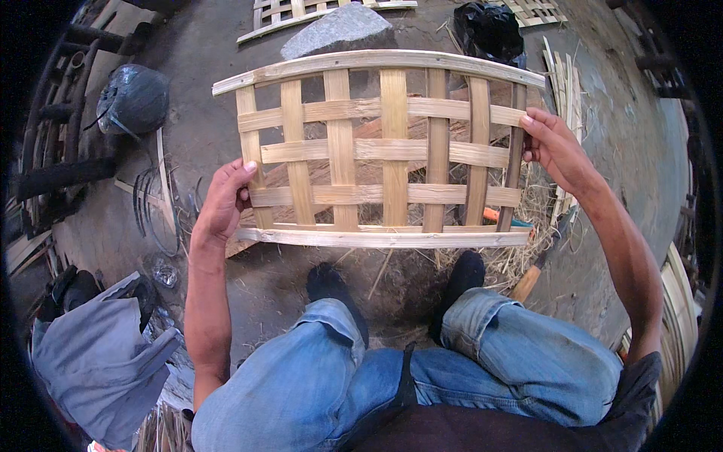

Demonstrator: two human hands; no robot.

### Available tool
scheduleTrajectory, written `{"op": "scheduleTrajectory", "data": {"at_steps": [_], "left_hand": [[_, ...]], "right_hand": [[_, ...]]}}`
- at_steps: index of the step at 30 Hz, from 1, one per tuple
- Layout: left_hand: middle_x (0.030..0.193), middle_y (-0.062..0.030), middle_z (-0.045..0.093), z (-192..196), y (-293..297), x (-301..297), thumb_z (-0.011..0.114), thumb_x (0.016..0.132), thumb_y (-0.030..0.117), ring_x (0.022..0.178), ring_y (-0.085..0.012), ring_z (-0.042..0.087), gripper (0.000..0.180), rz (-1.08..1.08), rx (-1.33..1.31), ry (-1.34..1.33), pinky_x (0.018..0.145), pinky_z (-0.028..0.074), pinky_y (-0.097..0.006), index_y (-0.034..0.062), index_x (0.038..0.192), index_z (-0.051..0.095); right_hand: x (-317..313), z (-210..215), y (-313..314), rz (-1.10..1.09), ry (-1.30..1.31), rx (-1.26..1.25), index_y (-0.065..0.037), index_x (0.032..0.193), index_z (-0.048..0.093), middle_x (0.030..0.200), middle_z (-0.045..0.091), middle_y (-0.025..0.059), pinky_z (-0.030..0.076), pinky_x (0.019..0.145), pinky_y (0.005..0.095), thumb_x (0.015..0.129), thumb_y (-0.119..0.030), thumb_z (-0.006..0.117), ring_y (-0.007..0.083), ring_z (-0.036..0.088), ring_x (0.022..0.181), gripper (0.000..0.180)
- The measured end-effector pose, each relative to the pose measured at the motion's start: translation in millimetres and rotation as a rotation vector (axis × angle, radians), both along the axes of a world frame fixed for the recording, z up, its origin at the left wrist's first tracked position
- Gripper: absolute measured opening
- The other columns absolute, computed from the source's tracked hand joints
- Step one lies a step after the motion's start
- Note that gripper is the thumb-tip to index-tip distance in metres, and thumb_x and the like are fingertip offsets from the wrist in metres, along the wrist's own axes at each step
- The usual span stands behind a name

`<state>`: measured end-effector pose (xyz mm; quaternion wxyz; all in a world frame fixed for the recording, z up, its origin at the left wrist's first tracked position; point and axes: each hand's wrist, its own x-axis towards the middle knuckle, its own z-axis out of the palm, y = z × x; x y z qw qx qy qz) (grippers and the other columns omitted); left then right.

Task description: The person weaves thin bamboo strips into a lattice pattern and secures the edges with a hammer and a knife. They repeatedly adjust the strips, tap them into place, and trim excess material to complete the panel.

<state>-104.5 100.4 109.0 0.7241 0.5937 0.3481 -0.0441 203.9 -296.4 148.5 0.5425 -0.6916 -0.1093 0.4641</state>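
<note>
Between both hands I hold up a woven bamboo panel [393, 151], an open lattice of flat slats with a thicker rail along its far and near edges. My left hand [224, 197] pinches the left end slat, thumb on top. At the right end, my right hand [556, 147] grips the panel's side near a dark slat, fingers curled behind. Through the gaps show a reddish-brown board and straw-like shavings [527, 203] on the ground. Just right of my right foot lies a knife with a wooden handle [525, 284], its blade partly among the shavings.
A grey stone [339, 32] and another woven panel [316, 13] lie beyond. A black plastic bag [488, 32] stands far right, near loose bamboo strips [565, 98]. At left are a dark wrapped bundle [134, 98], coiled strips [154, 215] and a grey cloth [98, 361].
</note>
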Motion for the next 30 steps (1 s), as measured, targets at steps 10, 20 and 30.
{"op": "scheduleTrajectory", "data": {"at_steps": [10,20,30], "left_hand": [[0.071,0.0131,0.046,-2.9,-0.5,1.0,0.058,0.095,0.028,0.059,0.0010,0.032,0.020,-0.010,0.017,0.047,0.054,0.029,-0.017,0.0092,0.098,0.065],[0.071,0.0124,0.044,-5.0,-2.9,2.2,0.059,0.096,0.029,0.061,-0.0002,0.032,0.021,-0.018,0.019,0.037,0.056,0.030,-0.018,0.0091,0.099,0.065],[0.089,0.0016,0.064,-12.9,12.4,-3.2,0.059,0.098,0.024,0.081,-0.0069,0.054,0.026,-0.084,0.368,-0.097,0.077,0.045,-0.023,0.0012,0.108,0.065]], "right_hand": [[-2.3,-5.9,0.4,0.001,0.019,-0.019,-0.009,0.107,0.059,0.091,0.065,-0.0042,0.047,0.063,0.0197,0.102,-0.027,0.053,0.0026,0.059,0.075,0.020],[-3.4,-8.6,0.7,-0.001,0.002,-0.039,-0.009,0.105,0.061,0.089,0.063,-0.0045,0.047,0.063,0.0204,0.101,-0.027,0.054,0.0033,0.057,0.073,0.019],[-0.5,-2.6,-0.8,-0.067,0.011,0.084,-0.005,0.114,0.062,0.083,0.061,0.0008,0.046,0.066,0.0266,0.101,-0.031,0.054,0.0102,0.055,0.074,0.030]]}}
